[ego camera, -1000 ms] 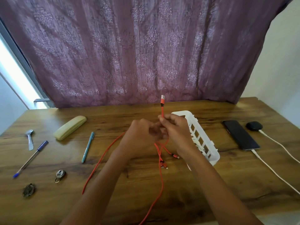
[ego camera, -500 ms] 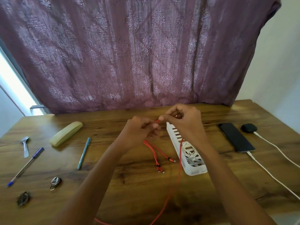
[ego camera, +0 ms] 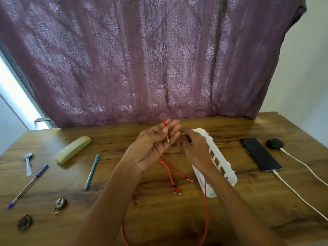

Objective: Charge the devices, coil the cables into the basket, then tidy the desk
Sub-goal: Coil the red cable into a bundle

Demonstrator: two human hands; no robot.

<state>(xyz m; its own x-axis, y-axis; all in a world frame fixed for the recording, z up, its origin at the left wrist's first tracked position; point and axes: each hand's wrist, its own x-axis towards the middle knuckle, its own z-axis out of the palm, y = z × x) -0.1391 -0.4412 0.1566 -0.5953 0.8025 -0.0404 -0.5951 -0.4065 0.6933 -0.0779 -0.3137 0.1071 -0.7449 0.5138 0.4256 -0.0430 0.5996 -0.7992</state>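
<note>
My left hand is raised palm-up over the middle of the desk, with the red cable lying over its fingers and the plug end across the palm. The cable's split connector ends dangle onto the wood below. My right hand is blurred just right of it, and the cable runs down from under its wrist in a long loop toward me. The white slotted basket stands behind my right hand. A black phone and a black earbud case, each on a white cable, lie at right.
On the left of the wooden desk lie a beige glasses case, a teal pen, a blue pen, a spoon, a small padlock and a dark crumpled object. A purple curtain hangs behind.
My left hand turned palm-up and spread its fingers with the cable end across it. My right hand dropped slightly toward the basket, drawing the cable's loop along.
</note>
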